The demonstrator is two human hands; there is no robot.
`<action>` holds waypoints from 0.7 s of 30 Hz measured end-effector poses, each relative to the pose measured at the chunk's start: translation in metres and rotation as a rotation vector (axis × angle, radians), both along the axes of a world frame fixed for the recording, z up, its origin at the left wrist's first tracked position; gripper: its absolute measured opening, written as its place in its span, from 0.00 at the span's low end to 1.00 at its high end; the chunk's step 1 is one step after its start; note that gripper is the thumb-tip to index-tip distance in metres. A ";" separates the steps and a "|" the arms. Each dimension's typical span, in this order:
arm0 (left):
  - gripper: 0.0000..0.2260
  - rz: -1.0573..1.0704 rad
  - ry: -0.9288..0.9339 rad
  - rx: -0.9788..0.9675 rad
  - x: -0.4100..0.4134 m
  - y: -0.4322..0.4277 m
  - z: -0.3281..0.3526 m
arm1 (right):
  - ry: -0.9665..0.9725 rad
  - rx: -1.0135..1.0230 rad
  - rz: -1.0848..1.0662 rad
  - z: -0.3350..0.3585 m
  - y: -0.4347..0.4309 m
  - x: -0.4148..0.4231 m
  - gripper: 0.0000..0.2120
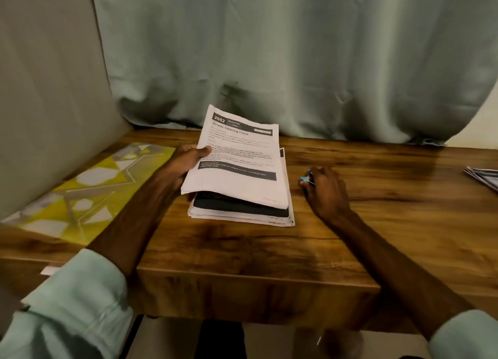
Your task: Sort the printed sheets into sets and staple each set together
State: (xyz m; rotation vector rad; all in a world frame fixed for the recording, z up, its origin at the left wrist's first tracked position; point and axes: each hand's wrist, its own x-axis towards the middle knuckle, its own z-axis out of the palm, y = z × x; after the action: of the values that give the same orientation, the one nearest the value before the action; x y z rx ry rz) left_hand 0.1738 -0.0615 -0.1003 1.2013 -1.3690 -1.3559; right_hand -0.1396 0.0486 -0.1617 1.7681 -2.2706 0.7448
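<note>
My left hand (186, 160) grips a set of printed sheets (237, 156) by its left edge, thumb on top, and holds it lifted and tilted above a stack of sheets (242, 210) lying on the wooden table (242, 250). The top page carries a black header with "2652". To the right of the stack my right hand (326, 191) lies on the table with its fingers curled round a small blue stapler (308, 178), mostly hidden under the hand.
A yellow and white patterned mat (89, 194) lies at the table's left. More papers (482, 178) poke in at the right edge. A pale green curtain (296, 62) hangs behind the table, and a grey panel (48, 89) stands on the left.
</note>
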 end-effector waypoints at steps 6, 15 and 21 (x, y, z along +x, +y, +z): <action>0.09 0.020 0.196 0.007 -0.003 0.001 -0.001 | -0.013 0.040 -0.014 0.005 0.006 0.002 0.20; 0.08 -0.060 0.065 -0.076 -0.016 0.011 -0.003 | -1.113 -0.035 0.348 0.075 0.021 0.055 0.23; 0.10 -0.135 0.037 -0.107 -0.013 0.016 -0.011 | -1.098 0.021 0.253 0.063 0.002 0.046 0.09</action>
State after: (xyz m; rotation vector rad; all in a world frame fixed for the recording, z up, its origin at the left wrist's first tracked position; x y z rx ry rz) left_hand 0.1611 -0.0452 -0.1117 1.0238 -1.4992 -1.3723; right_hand -0.0937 0.0502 -0.0991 1.9260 -2.5745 2.1715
